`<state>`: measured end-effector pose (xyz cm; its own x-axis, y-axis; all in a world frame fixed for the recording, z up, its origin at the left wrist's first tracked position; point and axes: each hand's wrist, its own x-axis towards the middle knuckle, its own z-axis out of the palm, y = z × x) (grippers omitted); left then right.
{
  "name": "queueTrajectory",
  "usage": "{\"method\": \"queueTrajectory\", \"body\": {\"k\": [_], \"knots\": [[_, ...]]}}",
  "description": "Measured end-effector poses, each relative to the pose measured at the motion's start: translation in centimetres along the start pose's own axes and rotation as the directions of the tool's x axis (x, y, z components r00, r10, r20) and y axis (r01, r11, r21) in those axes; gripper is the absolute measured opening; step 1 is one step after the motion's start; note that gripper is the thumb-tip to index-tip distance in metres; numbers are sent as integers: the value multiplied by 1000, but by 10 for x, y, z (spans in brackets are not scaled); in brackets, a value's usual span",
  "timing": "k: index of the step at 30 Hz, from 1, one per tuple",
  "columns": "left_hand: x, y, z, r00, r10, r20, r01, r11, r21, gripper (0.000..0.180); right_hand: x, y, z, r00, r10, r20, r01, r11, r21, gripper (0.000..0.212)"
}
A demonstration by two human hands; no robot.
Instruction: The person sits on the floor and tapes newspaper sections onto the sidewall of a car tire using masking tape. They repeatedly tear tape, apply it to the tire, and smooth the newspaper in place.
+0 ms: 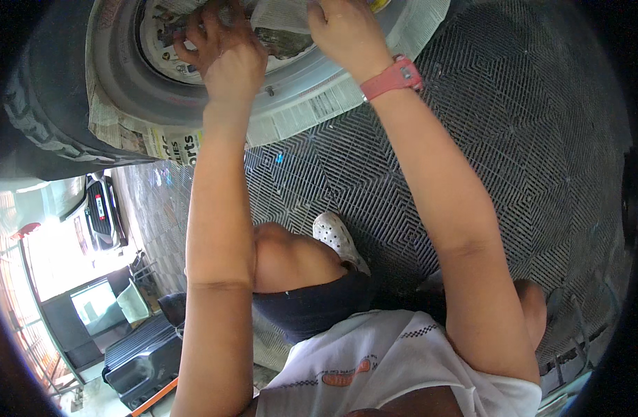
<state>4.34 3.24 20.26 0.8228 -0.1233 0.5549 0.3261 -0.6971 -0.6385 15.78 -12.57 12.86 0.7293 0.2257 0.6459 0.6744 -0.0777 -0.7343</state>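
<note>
A car wheel's grey rim (301, 87) is at the top, partly cut off by the upper edge. Newspaper strips (284, 131) ring the rim, lying between it and the dark tyre (37, 90). More newspaper (288, 43) covers the middle of the wheel. My left hand (228, 55) presses on that inner paper with its fingers spread and bent. Beside it, my right hand (348, 38) has its fingers curled at a pale sheet of newspaper (281, 14); its fingertips are partly out of view. A red watch (392, 79) is on my right wrist.
Dark ridged mat tiles (500, 125) cover the floor. My bent knee (298, 260) and a white clog (336, 236) are below the wheel. At the lower left are a black case (145, 354) and a parked car (103, 208) by a bright opening. Metal bars (576, 347) stand at the lower right.
</note>
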Motion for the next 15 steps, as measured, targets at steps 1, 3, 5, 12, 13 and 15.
{"method": "queueTrajectory", "body": {"k": [1,3,5,12,13,15], "knots": [[1,-1,-2,1000,-14,26,15,1000,-13,53,-9,-7,2,996,86,-17,-86,996,-7,42],[4,6,-12,997,-27,70,31,998,-61,50,-35,-15,8,982,183,-55,-180,983,46,40],[3,5,-19,999,-34,4,35,992,-122,40,-66,-23,19,975,204,-90,-185,966,183,37],[-22,4,-44,940,36,339,238,644,-727,30,-147,-55,22,770,491,407,-614,744,265,53],[-30,9,-43,856,81,511,376,582,-721,29,-152,-56,22,745,496,445,-647,699,304,53],[-43,19,-40,605,205,770,627,474,-619,26,-156,-47,23,763,464,450,-632,679,374,68]]}}
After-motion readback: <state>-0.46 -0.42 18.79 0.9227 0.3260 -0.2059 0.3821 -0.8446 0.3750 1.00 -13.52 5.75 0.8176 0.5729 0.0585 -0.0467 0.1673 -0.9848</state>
